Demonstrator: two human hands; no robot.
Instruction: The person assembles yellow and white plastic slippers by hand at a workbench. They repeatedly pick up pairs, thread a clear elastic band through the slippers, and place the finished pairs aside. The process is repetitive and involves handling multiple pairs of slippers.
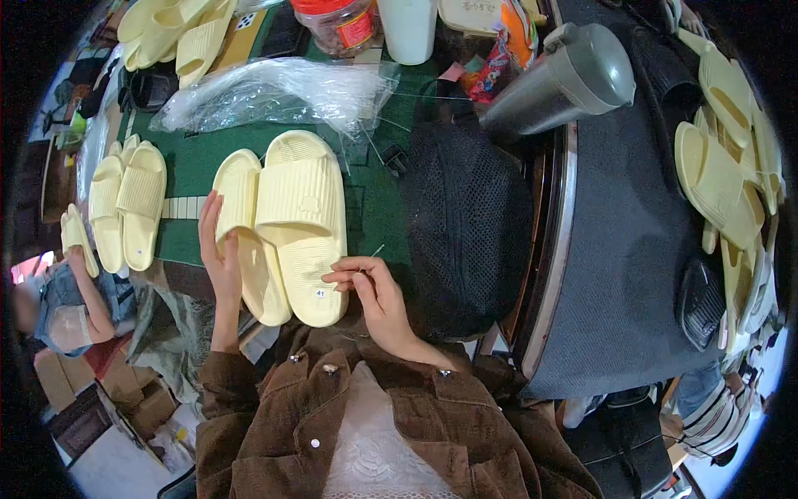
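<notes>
A pair of pale yellow slippers lies side by side in front of me, toes away: a left slipper (264, 287) and a right slipper (301, 195) partly over it. My left hand (223, 258) grips the outer edge of the left slipper, its thumb at the foot opening. Over the heel of the right slipper, beside a small white sticker (322, 293), my right hand (376, 303) has its fingertips pinched together. A thin pale sliver sticks up near those fingertips; what they hold is too small to tell.
A heap of clear plastic bags (274, 91) lies beyond the slippers on the green mat (378, 200). Right of them are a black mesh bag (470, 224) and a grey vacuum jug (557, 79). More slippers (125, 204) stand left, near another person (79, 316), and others (723, 179) far right.
</notes>
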